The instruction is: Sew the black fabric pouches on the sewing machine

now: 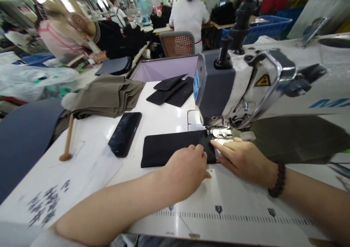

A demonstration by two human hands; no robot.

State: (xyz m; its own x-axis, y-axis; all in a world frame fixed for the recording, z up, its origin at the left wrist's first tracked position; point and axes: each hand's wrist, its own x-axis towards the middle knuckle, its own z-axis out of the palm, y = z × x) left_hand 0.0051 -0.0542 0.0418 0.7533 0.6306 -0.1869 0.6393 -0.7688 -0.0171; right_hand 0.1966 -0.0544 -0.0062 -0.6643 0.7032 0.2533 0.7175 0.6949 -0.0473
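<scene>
A black folded fabric piece [169, 148] lies flat on the white table, its right end beside the needle area of a sewing machine [216, 86]. My left hand [188, 170] rests on the fabric's front right part with its fingers curled; what they pinch, if anything, is hidden. At the fabric's right end, my right hand [243, 159] has its fingers stretched out, the index fingertip touching the edge near the metal presser foot [222, 134]. A dark beaded bracelet [279, 179] circles the right wrist.
Left of the fabric are a black phone [125, 134], a wooden stick [68, 141] and stacked olive cloth [101, 95]. Black pieces [172, 90] lie behind it. Dark olive cloth [298, 137] is at right. A ruler scale [235, 216] runs along the front edge. Several people work beyond.
</scene>
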